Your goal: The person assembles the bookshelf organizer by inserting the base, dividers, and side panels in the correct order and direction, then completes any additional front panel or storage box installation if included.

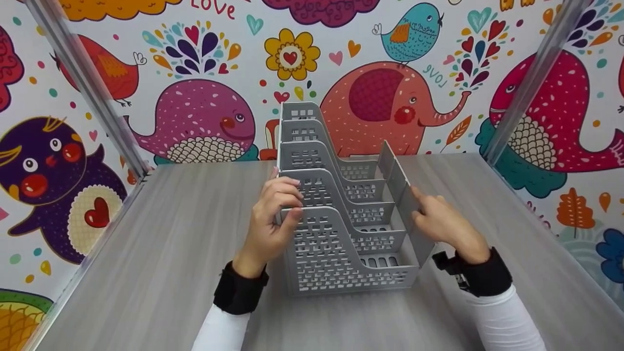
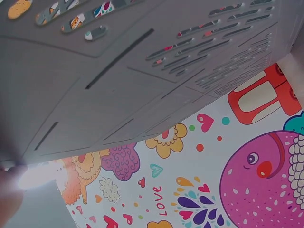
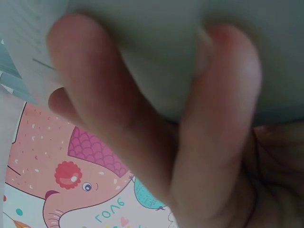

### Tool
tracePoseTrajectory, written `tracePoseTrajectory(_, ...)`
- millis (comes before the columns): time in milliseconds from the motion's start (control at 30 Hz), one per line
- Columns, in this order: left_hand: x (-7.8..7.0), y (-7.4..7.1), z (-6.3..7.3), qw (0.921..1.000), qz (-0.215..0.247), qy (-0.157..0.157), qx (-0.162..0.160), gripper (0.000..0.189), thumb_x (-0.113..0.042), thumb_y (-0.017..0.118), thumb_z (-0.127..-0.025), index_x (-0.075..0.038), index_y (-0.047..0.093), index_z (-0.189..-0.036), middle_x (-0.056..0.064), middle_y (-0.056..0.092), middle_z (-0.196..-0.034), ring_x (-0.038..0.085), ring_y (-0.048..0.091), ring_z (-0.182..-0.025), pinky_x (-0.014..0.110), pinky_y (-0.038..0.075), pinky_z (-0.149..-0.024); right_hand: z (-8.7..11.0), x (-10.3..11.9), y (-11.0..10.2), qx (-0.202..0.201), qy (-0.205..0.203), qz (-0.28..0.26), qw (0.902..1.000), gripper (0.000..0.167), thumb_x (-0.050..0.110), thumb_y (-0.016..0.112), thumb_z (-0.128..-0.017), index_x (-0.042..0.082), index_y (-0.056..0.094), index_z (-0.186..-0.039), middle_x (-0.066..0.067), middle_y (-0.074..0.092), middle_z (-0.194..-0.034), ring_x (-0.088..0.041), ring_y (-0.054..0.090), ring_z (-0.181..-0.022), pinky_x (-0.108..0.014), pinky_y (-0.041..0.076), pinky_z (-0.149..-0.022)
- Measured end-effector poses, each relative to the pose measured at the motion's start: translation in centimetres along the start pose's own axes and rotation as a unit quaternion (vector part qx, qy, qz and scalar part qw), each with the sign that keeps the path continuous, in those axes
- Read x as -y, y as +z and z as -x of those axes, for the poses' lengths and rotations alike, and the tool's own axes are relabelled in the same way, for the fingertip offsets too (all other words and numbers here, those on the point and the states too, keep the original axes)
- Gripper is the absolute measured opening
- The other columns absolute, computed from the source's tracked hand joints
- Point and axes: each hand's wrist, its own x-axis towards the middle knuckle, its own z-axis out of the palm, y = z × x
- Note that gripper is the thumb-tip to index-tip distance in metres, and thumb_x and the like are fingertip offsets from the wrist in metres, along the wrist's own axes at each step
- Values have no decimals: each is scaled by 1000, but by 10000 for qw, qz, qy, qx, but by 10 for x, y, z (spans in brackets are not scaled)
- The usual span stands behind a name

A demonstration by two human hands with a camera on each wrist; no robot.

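Note:
A grey plastic file organizer (image 1: 317, 248) with several stepped compartments and slotted walls stands on the table, its low side to the right. My left hand (image 1: 273, 219) grips its tall left side, fingers over the edge and thumb toward the front. The left wrist view shows that slotted side panel (image 2: 118, 95) close up. My right hand (image 1: 443, 219) touches the outside of the low right panel (image 1: 397, 180), index finger extended along it. In the right wrist view, fingers (image 3: 218, 95) reach to the blurred grey surface; the other fingers are partly hidden.
A grey wood-grain table (image 1: 185, 243) lies beneath. Printed cartoon walls (image 1: 204, 117) stand behind and on both sides, with metal posts (image 1: 92, 92) at the corners. Black bands (image 1: 241, 287) circle both wrists.

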Motion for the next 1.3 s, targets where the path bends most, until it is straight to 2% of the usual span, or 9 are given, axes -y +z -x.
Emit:
tracePoseTrajectory(133, 1, 0, 1, 10000, 23, 37, -11, 36, -36, 50, -105, -5, 59, -88, 11, 62, -95, 25, 58, -112, 55, 25, -122, 3, -2, -4, -105, -37, 26, 9999, 63, 4, 48, -93, -13, 28, -151, -8, 47, -62, -20, 50, -56, -31, 37, -52)
tracePoseTrajectory(267, 2, 1, 1, 10000, 46, 1, 4, 37, -37, 49, -105, -5, 59, -88, 11, 62, -94, 24, 58, -112, 53, 25, -123, 5, -3, -10, -187, -95, 17, 9998, 63, 3, 48, -94, -13, 28, -151, 1, 36, -58, -17, 40, -51, -31, 34, -51)
tracePoseTrajectory(400, 2, 0, 1, 10000, -11, 2, 24, 37, -37, 49, -105, -6, 59, -88, 11, 62, -94, 25, 58, -113, 49, 24, -125, 6, -3, -13, -257, -110, 44, 9996, 63, 3, 48, -93, -13, 28, -151, 2, 37, -60, -15, 38, -51, -30, 33, -50)
tracePoseTrajectory(533, 2, 0, -1, 10000, -3, 92, -10, 37, -36, 50, -105, -5, 59, -87, 11, 62, -93, 27, 58, -111, 51, 24, -124, 5, -4, -14, -262, -43, -16, 9996, 64, 4, 47, -93, -12, 26, -152, 3, 34, -58, -13, 35, -47, -29, 32, -46)
tracePoseTrajectory(667, 1, 0, -3, 9999, -4, 161, -15, 37, -36, 49, -105, -4, 59, -88, 11, 61, -93, 28, 58, -110, 57, 26, -121, 3, -3, -10, -180, -29, -54, 9998, 64, 4, 47, -93, -12, 25, -152, -1, 39, -59, -16, 43, -50, -30, 36, -47)
tracePoseTrajectory(800, 0, 0, -2, 9999, -57, 157, 27, 36, -35, 50, -105, -4, 59, -88, 11, 61, -94, 28, 57, -110, 58, 27, -120, 2, -2, -3, -168, -23, -32, 9999, 63, 4, 48, -94, -14, 26, -151, -18, 57, -71, -24, 58, -63, -32, 44, -54)
tracePoseTrajectory(867, 0, 0, -2, 9999, -50, 148, 23, 36, -35, 50, -105, -4, 59, -88, 11, 61, -94, 28, 57, -111, 56, 27, -122, 1, -1, -1, -178, 15, 7, 9998, 63, 4, 48, -94, -13, 27, -151, -21, 58, -73, -25, 59, -65, -33, 44, -54)
tracePoseTrajectory(1067, 1, 1, -1, 9999, 15, 140, 12, 35, -34, 50, -105, -4, 59, -88, 11, 61, -94, 28, 57, -111, 56, 26, -122, 0, 0, 2, -4, 93, -58, 9999, 63, 6, 47, -96, -11, 26, -152, -1, 37, -58, -16, 44, -45, -30, 37, -45)
tracePoseTrajectory(1300, 0, 1, -1, 9999, 32, 114, 7, 35, -35, 50, -105, -4, 59, -89, 11, 61, -95, 28, 57, -111, 59, 26, -121, 0, 0, 4, 65, -3, -180, 9998, 62, 4, 46, -97, -12, 25, -152, 2, 34, -57, -13, 38, -43, -28, 35, -43)
